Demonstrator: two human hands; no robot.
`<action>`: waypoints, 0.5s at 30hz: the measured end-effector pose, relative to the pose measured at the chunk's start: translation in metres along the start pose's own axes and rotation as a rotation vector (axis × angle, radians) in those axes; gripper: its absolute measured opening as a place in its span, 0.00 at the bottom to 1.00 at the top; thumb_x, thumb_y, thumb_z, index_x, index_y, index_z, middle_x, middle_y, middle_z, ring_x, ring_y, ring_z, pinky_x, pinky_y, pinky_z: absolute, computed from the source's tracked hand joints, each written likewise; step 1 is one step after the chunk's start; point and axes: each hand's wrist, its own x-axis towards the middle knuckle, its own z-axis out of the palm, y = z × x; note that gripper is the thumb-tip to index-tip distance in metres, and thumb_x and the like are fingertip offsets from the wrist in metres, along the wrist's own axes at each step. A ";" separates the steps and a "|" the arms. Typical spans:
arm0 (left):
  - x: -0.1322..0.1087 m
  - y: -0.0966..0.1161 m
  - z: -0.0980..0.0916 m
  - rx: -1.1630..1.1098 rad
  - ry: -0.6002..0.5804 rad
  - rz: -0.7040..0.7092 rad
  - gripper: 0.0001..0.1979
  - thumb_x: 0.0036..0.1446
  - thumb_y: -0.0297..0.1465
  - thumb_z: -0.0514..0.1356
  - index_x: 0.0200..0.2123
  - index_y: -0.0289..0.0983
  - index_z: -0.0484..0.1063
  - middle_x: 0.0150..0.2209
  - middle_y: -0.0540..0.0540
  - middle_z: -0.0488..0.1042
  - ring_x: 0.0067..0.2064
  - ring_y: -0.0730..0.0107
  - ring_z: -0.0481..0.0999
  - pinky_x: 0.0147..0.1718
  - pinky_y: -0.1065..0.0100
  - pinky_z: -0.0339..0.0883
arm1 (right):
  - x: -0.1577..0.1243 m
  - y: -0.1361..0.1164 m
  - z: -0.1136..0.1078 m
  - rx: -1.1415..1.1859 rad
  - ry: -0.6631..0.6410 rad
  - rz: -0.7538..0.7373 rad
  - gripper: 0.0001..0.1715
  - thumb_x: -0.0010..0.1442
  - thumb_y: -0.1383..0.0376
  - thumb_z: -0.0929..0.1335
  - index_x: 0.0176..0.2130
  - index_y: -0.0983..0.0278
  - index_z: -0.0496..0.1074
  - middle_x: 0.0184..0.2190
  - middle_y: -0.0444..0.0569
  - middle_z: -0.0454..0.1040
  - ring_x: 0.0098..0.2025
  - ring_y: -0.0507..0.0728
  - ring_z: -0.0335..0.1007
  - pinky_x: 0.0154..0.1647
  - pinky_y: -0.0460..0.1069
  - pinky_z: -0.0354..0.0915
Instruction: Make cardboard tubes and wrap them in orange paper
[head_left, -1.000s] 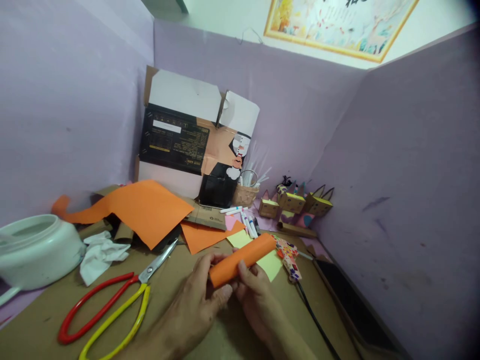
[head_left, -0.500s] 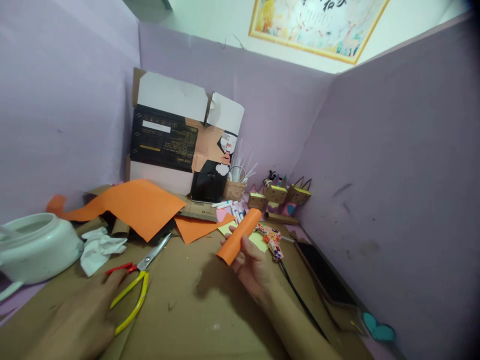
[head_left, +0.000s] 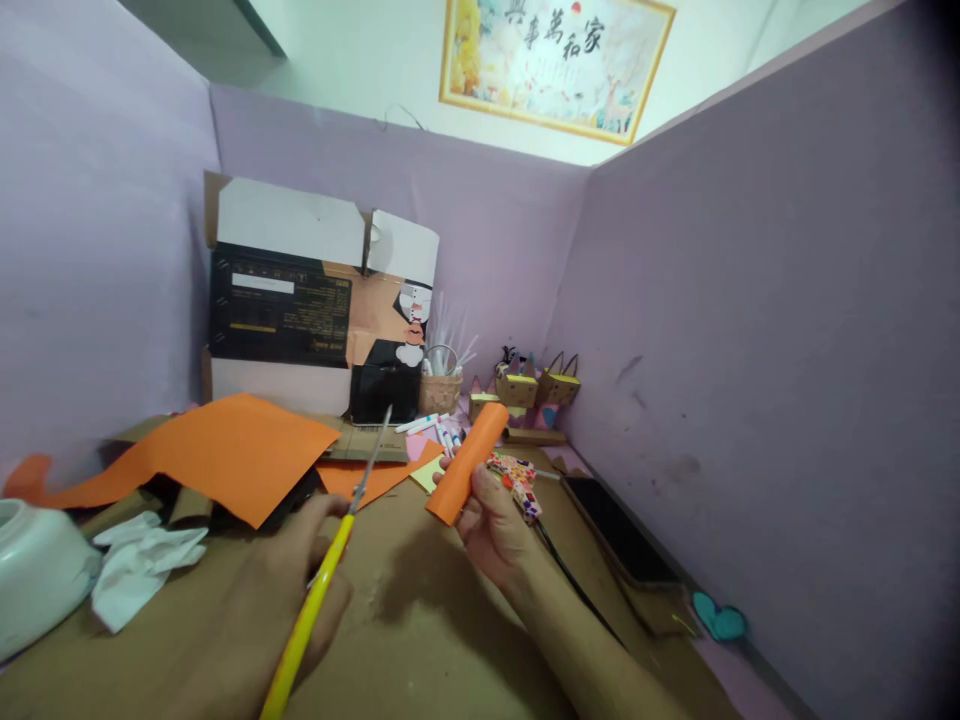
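Observation:
In my left hand is a pair of scissors with yellow-and-red handles, lifted off the table and seen nearly edge-on. Its blades point up and away from me. My right hand is wrapped round an orange paper-covered tube, held at a slant above the cardboard mat, thumb on the near side. Behind the scissors lies a large orange paper sheet, with a smaller orange piece beside it. A patterned glue gun rests just beyond my right hand, its black cord running toward me.
A white pot and a crumpled tissue sit at the left. Behind stand a flattened printed box, a basket of clear sticks and small cardboard animal figures. A phone lies along the right wall.
My left hand has picked the scissors up from the table and brought them toward the middle. The view has turned slightly right. My right hand still holds the orange tube.

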 end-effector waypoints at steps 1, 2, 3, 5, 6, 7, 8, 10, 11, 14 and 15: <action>0.009 0.015 0.004 -0.009 -0.020 0.047 0.18 0.49 0.31 0.49 0.46 0.40 0.64 0.24 0.52 0.73 0.24 0.68 0.74 0.23 0.71 0.63 | 0.002 -0.002 -0.002 0.001 0.000 -0.008 0.22 0.43 0.56 0.76 0.37 0.65 0.74 0.35 0.49 0.79 0.34 0.56 0.75 0.34 0.49 0.72; 0.017 0.026 0.009 -0.015 -0.022 0.036 0.17 0.50 0.30 0.49 0.45 0.40 0.64 0.21 0.54 0.71 0.22 0.68 0.72 0.22 0.72 0.62 | 0.004 -0.004 -0.004 0.004 0.003 -0.017 0.22 0.44 0.56 0.76 0.37 0.65 0.74 0.35 0.49 0.79 0.34 0.56 0.75 0.35 0.50 0.72; 0.023 0.033 0.013 -0.033 -0.026 0.041 0.15 0.52 0.31 0.49 0.43 0.40 0.65 0.22 0.53 0.71 0.23 0.68 0.72 0.22 0.72 0.62 | 0.006 -0.006 -0.006 0.011 0.007 -0.027 0.22 0.44 0.56 0.76 0.37 0.64 0.73 0.35 0.49 0.79 0.35 0.57 0.75 0.36 0.51 0.72; 0.031 0.034 0.024 -0.074 -0.017 0.058 0.12 0.55 0.35 0.49 0.41 0.40 0.65 0.23 0.52 0.72 0.24 0.68 0.73 0.23 0.72 0.63 | 0.010 -0.010 -0.010 0.026 0.019 -0.053 0.21 0.45 0.56 0.75 0.37 0.64 0.73 0.34 0.49 0.79 0.35 0.57 0.75 0.38 0.52 0.72; 0.032 0.029 0.030 -0.091 -0.008 0.069 0.12 0.57 0.37 0.49 0.41 0.40 0.65 0.25 0.51 0.72 0.25 0.68 0.74 0.24 0.72 0.63 | 0.012 -0.011 -0.011 0.032 0.027 -0.066 0.21 0.44 0.57 0.76 0.36 0.64 0.73 0.34 0.48 0.79 0.35 0.56 0.75 0.39 0.51 0.71; 0.032 0.022 0.035 -0.099 0.001 0.080 0.12 0.58 0.38 0.48 0.41 0.40 0.65 0.25 0.51 0.73 0.26 0.68 0.74 0.24 0.72 0.64 | 0.013 -0.012 -0.013 0.035 0.033 -0.076 0.20 0.44 0.57 0.76 0.36 0.64 0.73 0.33 0.48 0.79 0.35 0.56 0.75 0.39 0.51 0.72; 0.030 0.015 0.040 -0.098 0.010 0.082 0.13 0.59 0.39 0.47 0.42 0.40 0.65 0.25 0.51 0.72 0.25 0.67 0.74 0.23 0.71 0.64 | 0.014 -0.013 -0.013 0.034 0.037 -0.078 0.20 0.44 0.57 0.76 0.36 0.64 0.74 0.33 0.48 0.79 0.34 0.56 0.75 0.38 0.50 0.72; 0.024 0.003 0.047 -0.084 0.022 0.078 0.15 0.60 0.38 0.45 0.46 0.39 0.63 0.24 0.50 0.72 0.23 0.67 0.73 0.22 0.70 0.63 | 0.014 -0.012 -0.015 0.024 0.037 -0.070 0.21 0.43 0.56 0.76 0.36 0.65 0.74 0.33 0.47 0.79 0.32 0.55 0.75 0.36 0.49 0.72; 0.021 -0.001 0.049 -0.075 0.025 0.076 0.16 0.60 0.37 0.44 0.47 0.38 0.63 0.24 0.49 0.72 0.23 0.66 0.72 0.22 0.69 0.63 | 0.014 -0.012 -0.015 0.020 0.036 -0.067 0.21 0.43 0.56 0.76 0.36 0.65 0.74 0.33 0.47 0.79 0.32 0.54 0.75 0.35 0.49 0.72; 0.014 0.000 0.046 -0.094 0.032 0.122 0.16 0.58 0.31 0.44 0.47 0.37 0.62 0.33 0.44 0.73 0.34 0.61 0.74 0.30 0.65 0.68 | 0.014 -0.010 -0.015 0.013 0.027 -0.071 0.20 0.45 0.57 0.76 0.37 0.64 0.74 0.34 0.47 0.79 0.34 0.55 0.75 0.37 0.49 0.72; 0.013 0.003 0.044 -0.113 0.031 0.160 0.17 0.56 0.29 0.44 0.48 0.38 0.62 0.37 0.42 0.73 0.39 0.60 0.74 0.35 0.64 0.68 | 0.014 -0.010 -0.015 0.012 0.023 -0.080 0.20 0.45 0.58 0.76 0.37 0.63 0.74 0.35 0.46 0.79 0.36 0.55 0.75 0.38 0.49 0.72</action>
